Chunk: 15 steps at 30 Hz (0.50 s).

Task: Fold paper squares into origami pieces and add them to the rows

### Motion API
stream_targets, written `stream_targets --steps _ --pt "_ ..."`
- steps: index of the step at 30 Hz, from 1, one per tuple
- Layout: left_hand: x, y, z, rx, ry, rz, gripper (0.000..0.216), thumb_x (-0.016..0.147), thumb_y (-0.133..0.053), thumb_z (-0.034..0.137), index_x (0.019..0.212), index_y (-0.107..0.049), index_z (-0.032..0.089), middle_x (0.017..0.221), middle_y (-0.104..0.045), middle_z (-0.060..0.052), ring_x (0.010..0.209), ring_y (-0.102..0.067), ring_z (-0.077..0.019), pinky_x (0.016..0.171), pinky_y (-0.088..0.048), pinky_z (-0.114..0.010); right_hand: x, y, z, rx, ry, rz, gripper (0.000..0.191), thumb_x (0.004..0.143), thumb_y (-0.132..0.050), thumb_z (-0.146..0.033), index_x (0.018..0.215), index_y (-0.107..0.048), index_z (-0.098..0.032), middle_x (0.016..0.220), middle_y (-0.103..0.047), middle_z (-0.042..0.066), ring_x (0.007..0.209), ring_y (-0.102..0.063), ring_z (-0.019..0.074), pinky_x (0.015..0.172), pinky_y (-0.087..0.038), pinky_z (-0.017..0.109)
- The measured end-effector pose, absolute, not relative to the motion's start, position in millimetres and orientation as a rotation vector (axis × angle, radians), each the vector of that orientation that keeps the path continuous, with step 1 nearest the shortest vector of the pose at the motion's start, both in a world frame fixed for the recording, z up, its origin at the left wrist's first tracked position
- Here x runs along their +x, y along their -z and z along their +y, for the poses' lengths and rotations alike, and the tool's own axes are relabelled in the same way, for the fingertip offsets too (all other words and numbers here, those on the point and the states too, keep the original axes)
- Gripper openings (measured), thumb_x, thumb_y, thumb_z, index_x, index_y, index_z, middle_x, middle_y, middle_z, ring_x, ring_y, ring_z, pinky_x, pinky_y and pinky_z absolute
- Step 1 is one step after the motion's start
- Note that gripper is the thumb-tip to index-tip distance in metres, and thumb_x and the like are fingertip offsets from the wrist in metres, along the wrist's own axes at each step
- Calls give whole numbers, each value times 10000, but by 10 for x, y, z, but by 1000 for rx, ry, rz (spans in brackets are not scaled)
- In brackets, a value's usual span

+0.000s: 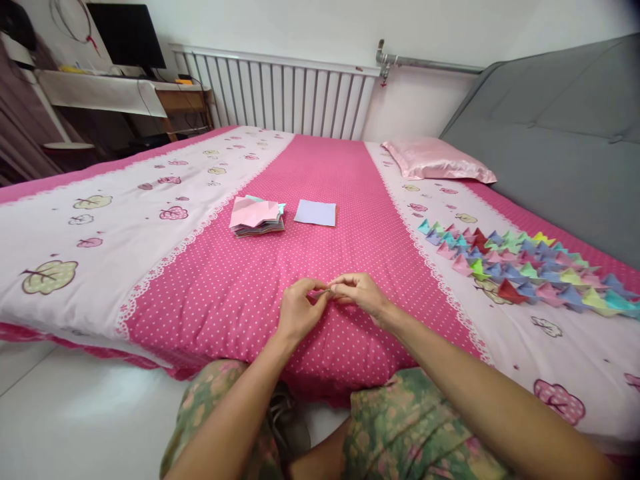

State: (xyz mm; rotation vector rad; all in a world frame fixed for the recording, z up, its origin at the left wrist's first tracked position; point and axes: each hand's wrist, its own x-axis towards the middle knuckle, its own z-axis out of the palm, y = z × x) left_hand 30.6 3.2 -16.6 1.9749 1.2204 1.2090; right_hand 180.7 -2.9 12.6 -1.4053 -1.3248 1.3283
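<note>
Close to the bed's near edge, my left hand [301, 308] and my right hand [361, 294] meet at the fingertips. Both are closed in a pinch on a small folded piece of paper [323, 293], dull in colour and mostly hidden by the fingers. Beyond them lies a flat stack of pale lavender paper sheets [316, 213]. To its left is a thicker pile of folded papers [256, 215] with a pink one on top. Off to the right, several rows of small folded paper boats [530, 263] in many colours stand on the bedspread.
The bed has a pink dotted and white bedspread [330, 167]. A pink pillow [440, 160] rests by the grey headboard [555, 120]. Against the wall is a white radiator [280, 90]; a desk [105, 93] with a black monitor [126, 37] stands at the far left.
</note>
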Motion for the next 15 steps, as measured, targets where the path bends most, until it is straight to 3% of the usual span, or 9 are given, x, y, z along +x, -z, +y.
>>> stream_targets --steps 15 --pt "310 153 23 1916 -1164 1333 121 701 -532 178 752 -641 176 749 -662 -30 665 -598 -129 633 -489 -256 1815 -60 -16 -1536 -1118 -1467 198 674 -576 -292 736 -661 -125 737 -678 77 646 -624 149 578 -490 250"
